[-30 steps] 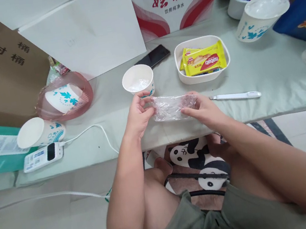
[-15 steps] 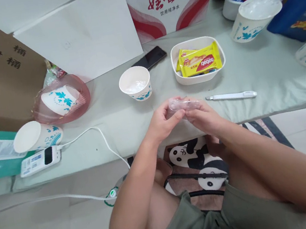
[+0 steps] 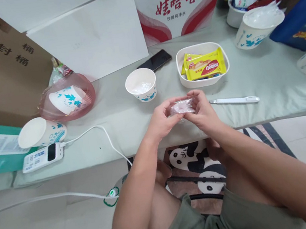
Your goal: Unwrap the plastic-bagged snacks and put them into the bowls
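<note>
Between my two hands is a crinkled clear plastic wrapper [image 3: 182,106], pinkish in the middle; its contents I cannot make out. My left hand [image 3: 163,118] grips its left side, with the thumb along the near edge. Fingers of my right hand [image 3: 203,110] are curled round the right side. Just beyond the hands stands a paper cup [image 3: 142,85] with blue leaves and some clear plastic inside. A white tub [image 3: 206,81] holding yellow nabati wafer packs [image 3: 205,65] is behind my right hand. To the right lies a slim white utility knife [image 3: 236,100].
A phone [image 3: 156,60] lies before the white boxes [image 3: 89,39]. At left are a pink bowl [image 3: 88,90] with a cup in it, another paper cup [image 3: 32,133] and a power bank [image 3: 43,158] with a cable. More cups and a snack-filled container [image 3: 234,15] stand at right.
My right hand's fingers have risen and curled over the wrapper's right side. The wrapper now looks more bunched and shows more between the hands. The view has shifted slightly.
</note>
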`<control>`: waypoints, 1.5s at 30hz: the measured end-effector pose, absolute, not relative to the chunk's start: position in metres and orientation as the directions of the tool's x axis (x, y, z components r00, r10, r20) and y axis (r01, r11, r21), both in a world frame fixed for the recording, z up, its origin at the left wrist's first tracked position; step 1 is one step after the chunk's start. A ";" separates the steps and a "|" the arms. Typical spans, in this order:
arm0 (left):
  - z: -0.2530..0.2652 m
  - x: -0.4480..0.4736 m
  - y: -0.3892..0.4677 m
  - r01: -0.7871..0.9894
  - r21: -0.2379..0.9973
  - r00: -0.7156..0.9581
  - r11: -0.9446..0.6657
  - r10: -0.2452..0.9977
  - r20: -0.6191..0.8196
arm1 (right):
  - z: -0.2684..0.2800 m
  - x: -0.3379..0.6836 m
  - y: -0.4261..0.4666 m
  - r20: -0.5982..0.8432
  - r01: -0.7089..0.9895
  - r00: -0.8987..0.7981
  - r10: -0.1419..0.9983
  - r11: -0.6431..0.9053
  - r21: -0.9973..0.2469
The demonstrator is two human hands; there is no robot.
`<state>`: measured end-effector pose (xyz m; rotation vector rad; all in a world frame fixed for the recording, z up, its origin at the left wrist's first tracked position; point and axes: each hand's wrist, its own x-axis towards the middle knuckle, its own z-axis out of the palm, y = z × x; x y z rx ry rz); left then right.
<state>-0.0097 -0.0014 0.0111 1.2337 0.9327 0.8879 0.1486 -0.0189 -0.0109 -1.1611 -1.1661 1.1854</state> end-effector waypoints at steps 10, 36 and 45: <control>0.023 -0.050 0.009 -0.184 0.983 0.129 0.030 0.992 -0.006 | 0.003 0.122 -0.017 0.056 -0.075 0.021 0.998 0.057 -0.996; 0.003 -0.101 0.027 0.508 0.861 -0.076 -0.026 0.994 0.075 | 0.018 0.154 0.018 0.584 0.809 0.047 0.810 0.312 -0.498; 0.005 -0.063 0.040 0.403 0.905 -0.006 -0.136 0.988 0.152 | -0.013 0.225 0.040 0.372 0.931 0.161 0.914 -0.016 -0.365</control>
